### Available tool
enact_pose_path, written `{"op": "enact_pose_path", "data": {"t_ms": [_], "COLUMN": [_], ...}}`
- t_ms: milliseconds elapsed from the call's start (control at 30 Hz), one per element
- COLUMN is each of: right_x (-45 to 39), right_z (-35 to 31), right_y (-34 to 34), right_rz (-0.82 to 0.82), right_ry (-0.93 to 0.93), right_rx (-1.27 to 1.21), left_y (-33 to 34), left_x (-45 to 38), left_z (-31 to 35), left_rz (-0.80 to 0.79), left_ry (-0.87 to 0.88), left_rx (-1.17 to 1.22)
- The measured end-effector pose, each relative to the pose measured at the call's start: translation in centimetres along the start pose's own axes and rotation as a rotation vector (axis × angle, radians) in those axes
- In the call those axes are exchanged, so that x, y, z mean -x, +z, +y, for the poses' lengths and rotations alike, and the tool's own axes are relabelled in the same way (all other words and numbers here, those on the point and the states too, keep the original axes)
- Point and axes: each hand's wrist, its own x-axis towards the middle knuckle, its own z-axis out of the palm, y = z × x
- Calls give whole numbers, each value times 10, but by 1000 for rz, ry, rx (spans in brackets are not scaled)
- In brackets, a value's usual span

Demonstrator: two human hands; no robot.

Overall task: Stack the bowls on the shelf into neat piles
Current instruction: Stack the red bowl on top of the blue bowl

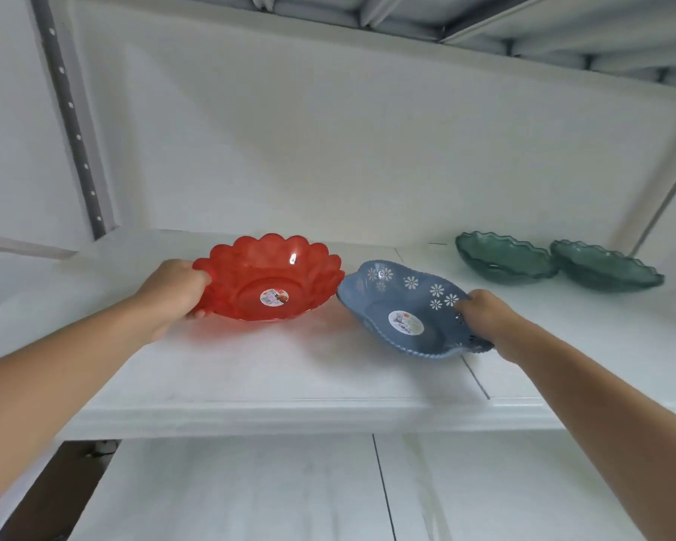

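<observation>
Head view: left hand (pixel 174 290) grips the scalloped translucent red bowl (pixel 268 279) mid-frame on the white shelf (pixel 289 384); right hand (pixel 484 312) grasps the perforated blue bowl (pixel 399 310). Two wavy green bowls (pixel 559 263) sit right.

Red scalloped bowl (pixel 268 281), tilted blue flowered bowl (pixel 402 312), two green bowls (pixel 506 263) on shelf (pixel 289 384)

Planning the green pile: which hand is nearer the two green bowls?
Right. The right hand grips the blue bowl, just left of the green bowls; the left hand holds the red bowl, farther left.
</observation>
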Motion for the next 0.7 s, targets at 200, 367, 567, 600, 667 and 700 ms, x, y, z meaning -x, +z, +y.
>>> {"op": "enact_pose_path", "data": {"t_ms": [200,367,567,600,667,700], "right_x": [15,24,10,4,-7,-13], "right_z": [80,151,237,250,271,281], "right_y": [-79,-159,-249,-261,-282,-290], "right_rz": [134,231,268,263,248,243], "right_ry": [160,206,242,232,208,216], "right_rx": [49,-49,-170,-163,-139,-139], "left_y": [111,197,298,314,342,354], "left_x": [13,45,80,87,98,105], "left_z": [29,69,111,116,125,128], "left_rz": [-155,-206,-189,-193,-188,-179], "left_ry": [45,73,93,89,78,70], "left_rx": [-9,-21,4,8,13,12]}}
